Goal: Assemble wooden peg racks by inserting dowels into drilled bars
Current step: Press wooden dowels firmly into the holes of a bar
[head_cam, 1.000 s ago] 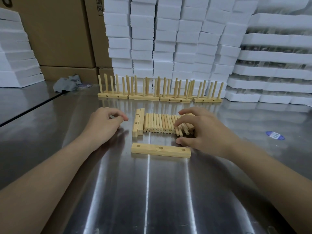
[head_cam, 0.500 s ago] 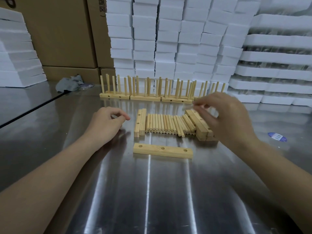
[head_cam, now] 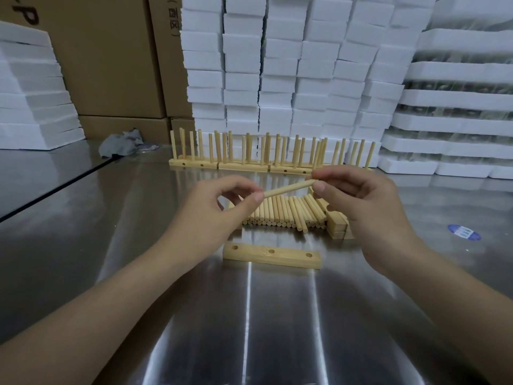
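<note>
Four or so finished racks (head_cam: pixel 244 158) stand in a row along the far edge of the steel table (head_cam: pixel 277 329), their pegs upright; how many exactly is hard to count, since the pegs overlap and the right end sits behind the right hand (head_cam: pixel 369 209). Nearer, a bed of loose dowels (head_cam: pixel 280 213) lies side by side at mid-table, with a stack of undrilled-looking bars (head_cam: pixel 337 225) at its right end, partly hidden by that hand. Closest to the near edge lies the drilled bar (head_cam: pixel 271 255), flat, three holes up, all empty.

Both hands are closed on a single dowel (head_cam: pixel 288 188) held in the air above the loose ones: the right pinches its higher end, the left hand (head_cam: pixel 213 215) its lower end. The step looks like picking and readying the first peg. Next it must be turned upright, aimed at one hole and pressed in, probably with one hand steadying the bar. Hole depth cannot be judged.
</note>
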A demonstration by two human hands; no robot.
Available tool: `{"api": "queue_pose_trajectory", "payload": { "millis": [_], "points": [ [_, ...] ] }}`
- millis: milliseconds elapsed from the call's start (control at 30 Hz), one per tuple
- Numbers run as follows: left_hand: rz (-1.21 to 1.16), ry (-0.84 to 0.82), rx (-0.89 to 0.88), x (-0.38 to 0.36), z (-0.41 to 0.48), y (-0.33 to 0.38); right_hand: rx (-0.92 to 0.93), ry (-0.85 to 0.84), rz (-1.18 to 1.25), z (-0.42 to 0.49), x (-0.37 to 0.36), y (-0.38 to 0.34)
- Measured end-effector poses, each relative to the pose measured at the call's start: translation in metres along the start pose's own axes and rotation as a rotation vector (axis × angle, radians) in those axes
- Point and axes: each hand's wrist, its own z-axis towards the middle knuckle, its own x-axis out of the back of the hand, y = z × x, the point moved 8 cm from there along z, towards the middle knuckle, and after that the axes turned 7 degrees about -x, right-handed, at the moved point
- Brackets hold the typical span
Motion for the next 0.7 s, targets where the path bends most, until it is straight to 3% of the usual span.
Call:
{"api": "queue_pose_trajectory", "payload": {
  "millis": [700],
  "points": [
    [0.141,0.146,-0.086,0.014,-0.002,0.01,0.062,-0.067,-0.132,-0.003,-0.007,-0.003]
  ]
}}
